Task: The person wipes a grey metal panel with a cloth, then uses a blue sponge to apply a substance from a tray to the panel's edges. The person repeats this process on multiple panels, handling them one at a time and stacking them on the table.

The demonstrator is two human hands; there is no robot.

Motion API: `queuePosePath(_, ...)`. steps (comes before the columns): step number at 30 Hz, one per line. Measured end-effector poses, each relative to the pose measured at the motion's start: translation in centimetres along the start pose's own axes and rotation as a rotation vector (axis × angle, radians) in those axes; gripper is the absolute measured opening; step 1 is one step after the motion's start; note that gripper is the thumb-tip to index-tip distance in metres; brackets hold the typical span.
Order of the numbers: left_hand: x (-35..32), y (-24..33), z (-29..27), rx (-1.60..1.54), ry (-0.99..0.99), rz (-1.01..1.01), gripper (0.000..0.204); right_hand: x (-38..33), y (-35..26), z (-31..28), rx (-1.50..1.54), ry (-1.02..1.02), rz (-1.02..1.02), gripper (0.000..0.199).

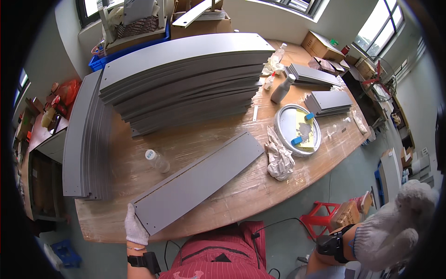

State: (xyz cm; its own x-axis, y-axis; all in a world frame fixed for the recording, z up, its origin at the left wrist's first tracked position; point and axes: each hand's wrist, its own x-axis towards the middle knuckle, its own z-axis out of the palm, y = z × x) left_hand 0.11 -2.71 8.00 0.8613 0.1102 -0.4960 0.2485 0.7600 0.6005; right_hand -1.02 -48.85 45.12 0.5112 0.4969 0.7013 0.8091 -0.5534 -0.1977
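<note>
A long grey panel (200,181) lies slantwise on the film-covered table, with small holes at its ends and a brownish line along its far edge. My left hand (136,227), in a white knitted glove, grips its near left corner. Off the table's right side, my gloved right hand (395,228) is raised, its fingers curled in; whatever they may hold is hidden. A crumpled cloth (279,156) rests by the panel's right end. Beyond it stands a round tub lid (281,124) with a yellow sheet and blue clips on it. A clear bottle (158,161) is behind the panel.
A tall stack of grey panels (186,58) fills the far side, and more panels (83,139) stand at the left. Smaller panel stacks (329,102) and a grey squeeze bottle (282,90) are at the right. A red stool (320,216) stands on the floor.
</note>
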Motion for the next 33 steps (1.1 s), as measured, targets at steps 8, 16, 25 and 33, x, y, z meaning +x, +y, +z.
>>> queuePosePath(8,-1.8,0.9,4.2,0.099,0.074,0.238,0.047,-20.7,24.4,12.8,-0.412,0.150,0.943,0.020)
queuePosePath(16,-5.0,1.1,7.0,0.208,0.139,0.368,0.046,-26.4,35.7,18.9,-0.670,-0.272,0.860,0.046)
queuePosePath(25,-6.3,0.4,9.9,0.321,0.164,0.374,0.049,-24.7,37.4,18.2,-0.567,-0.332,0.985,0.060)
queuePosePath(33,-5.4,-0.2,9.1,0.303,0.236,0.347,0.050,-29.2,40.9,16.7,-0.529,-0.050,1.187,0.049)
